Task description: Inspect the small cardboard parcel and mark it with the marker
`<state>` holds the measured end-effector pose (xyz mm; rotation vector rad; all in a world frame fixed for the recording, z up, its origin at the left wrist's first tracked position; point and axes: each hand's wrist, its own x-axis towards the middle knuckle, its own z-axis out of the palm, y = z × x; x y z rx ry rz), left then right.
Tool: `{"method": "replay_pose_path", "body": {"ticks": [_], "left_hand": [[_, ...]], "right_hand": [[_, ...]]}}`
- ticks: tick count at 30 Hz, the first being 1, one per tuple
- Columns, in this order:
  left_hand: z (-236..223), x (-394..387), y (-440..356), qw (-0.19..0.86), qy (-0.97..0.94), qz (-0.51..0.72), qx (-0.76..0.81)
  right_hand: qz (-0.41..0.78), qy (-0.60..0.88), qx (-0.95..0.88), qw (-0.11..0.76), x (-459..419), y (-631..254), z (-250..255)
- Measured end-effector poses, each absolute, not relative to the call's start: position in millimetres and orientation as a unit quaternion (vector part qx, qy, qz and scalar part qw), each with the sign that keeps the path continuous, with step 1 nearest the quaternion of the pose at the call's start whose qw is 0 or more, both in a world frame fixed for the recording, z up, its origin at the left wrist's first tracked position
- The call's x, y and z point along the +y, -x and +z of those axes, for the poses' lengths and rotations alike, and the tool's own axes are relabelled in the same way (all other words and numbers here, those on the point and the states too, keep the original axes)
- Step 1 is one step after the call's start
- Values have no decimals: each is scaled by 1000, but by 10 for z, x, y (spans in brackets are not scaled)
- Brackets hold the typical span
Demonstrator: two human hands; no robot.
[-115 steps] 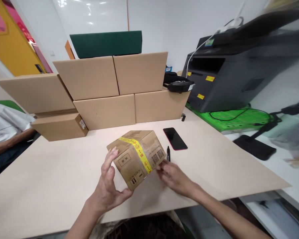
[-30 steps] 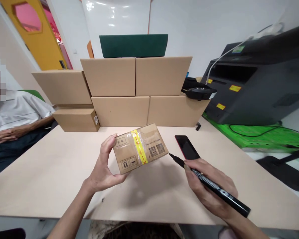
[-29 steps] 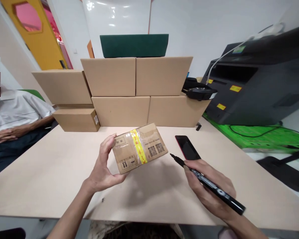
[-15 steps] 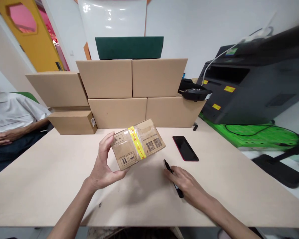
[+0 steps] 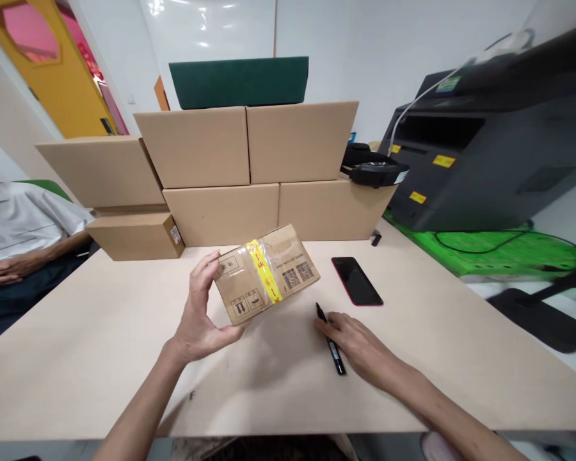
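The marker (image 5: pixel 333 351) has left the right hand (image 5: pixel 358 342) and now lies on the table (image 5: pixel 96 365), the hand relaxed and open just beside it. The left hand (image 5: pixel 199 307) grasps a taped carton (image 5: pixel 269 278) by its end, holding it above the table, left of a phone (image 5: pixel 356 282).
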<state>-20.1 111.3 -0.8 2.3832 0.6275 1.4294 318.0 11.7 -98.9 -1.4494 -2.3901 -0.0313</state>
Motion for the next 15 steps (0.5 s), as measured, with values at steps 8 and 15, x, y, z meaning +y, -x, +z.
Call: {"method": "replay_pose_path", "body": {"ticks": [8, 15], "left_hand": [[141, 1569, 202, 319, -821, 423, 214], [107, 1888, 172, 347, -818, 411, 206]], "right_hand": [[-5, 710, -657, 254, 433, -3419, -777], [35, 855, -490, 167, 932, -3668, -793]]}}
